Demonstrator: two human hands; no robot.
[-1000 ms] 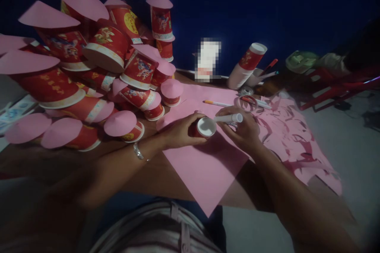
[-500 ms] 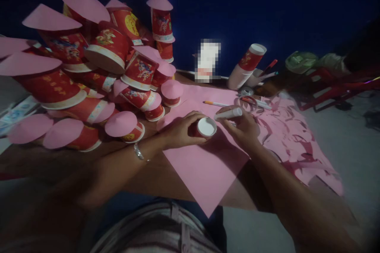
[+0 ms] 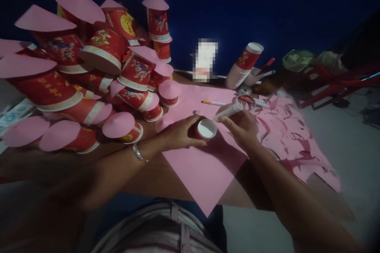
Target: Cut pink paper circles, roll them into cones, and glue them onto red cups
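Observation:
My left hand curls around a red paper cup from its left side, thumb along the near side. The cup's round white end faces up. In my right hand is a slim whitish glue tube, tilted so that its lower tip is close to the cup's right rim; whether it touches I cannot tell. Under both hands lies a pink paper sheet, one corner hanging over the table's front edge. To the left, several red cups with pink paper cones are piled up.
A leaning stack of cups stands at the back right, near a pen holder with pens. An orange-and-white pen, a tape roll and pink paper scraps lie right of centre. A red stool stands beyond the table.
The whole view has shifted slightly, so things sit a little further left. My right hand tilts the tube more steeply, still beside the cup. My left hand keeps hold of the cup.

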